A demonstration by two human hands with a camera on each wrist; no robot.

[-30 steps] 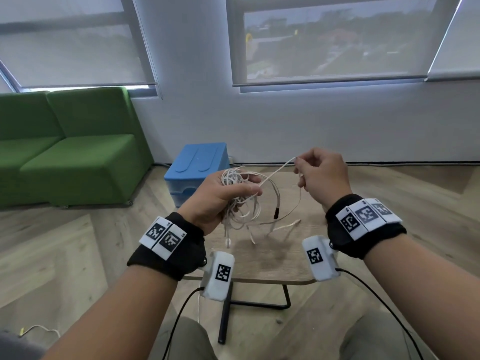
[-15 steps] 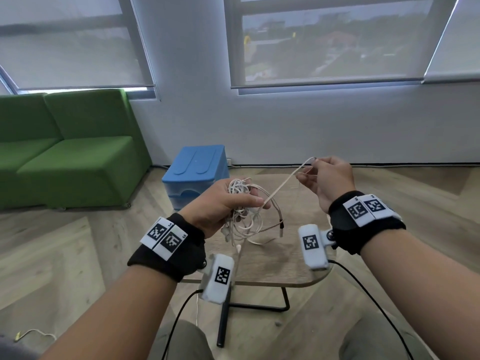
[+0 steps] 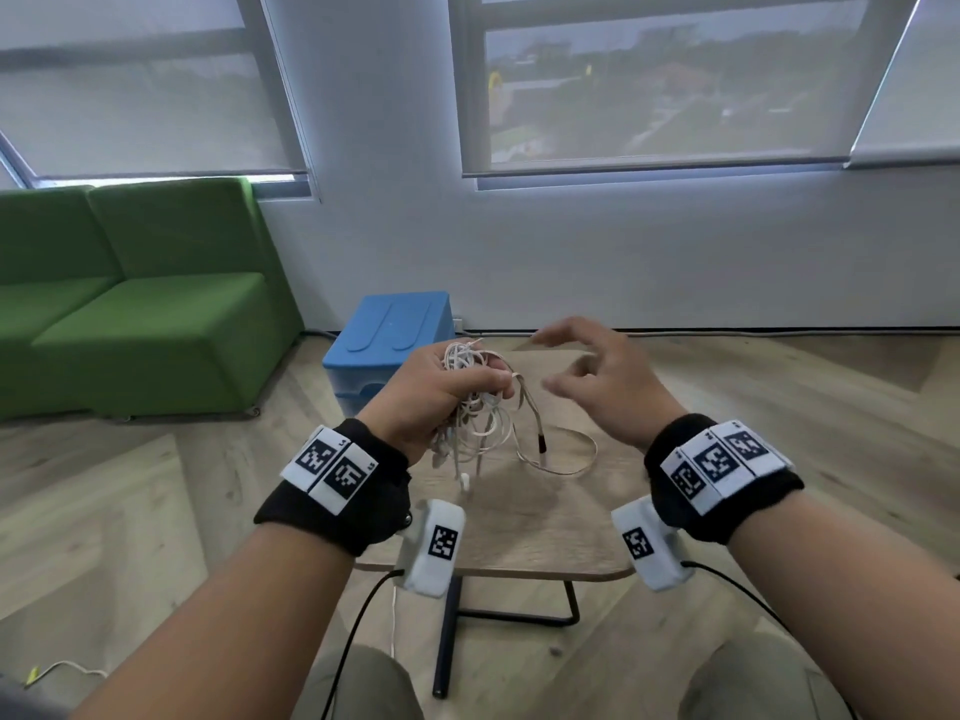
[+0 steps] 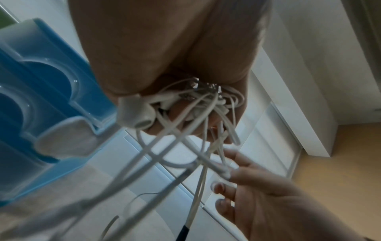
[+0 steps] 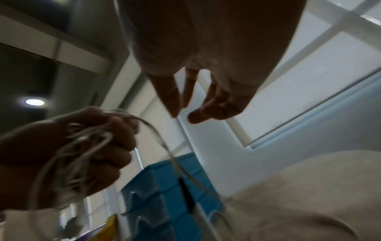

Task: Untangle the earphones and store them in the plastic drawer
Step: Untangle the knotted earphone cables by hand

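While the blue plastic drawer unit (image 3: 392,339) stands on the wood floor beyond the far left corner of the small wooden side table (image 3: 524,532), none of its translucent drawer fronts looks pulled out in any view, so storing is, I judge, not yet begun. That table is the landmark for everything else.

Above the table's far left part, the left hand (image 3: 431,402) has its fingers curled tight round the tangled bundle of white wired earphones (image 3: 470,407); the left wrist view shows earbuds and several crossing cords bunched under the palm. Untangling looks barely started: most of the cord is a knotted clump, and only one strand has come free. It arcs out of the fist, drops to the tabletop near its middle and loops there, ending in a dark-tipped plug (image 3: 542,443) that hangs pointing down at the table.

So the bundle has no clean long axis; its loose ends trail roughly vertically from the fist toward the table, one white earbud (image 3: 466,480) lowest.

Above the table's far right part, the right hand (image 3: 597,376) is blurred, its fingers spread and lightly bent, holding nothing, just beside the bundle without touching it.
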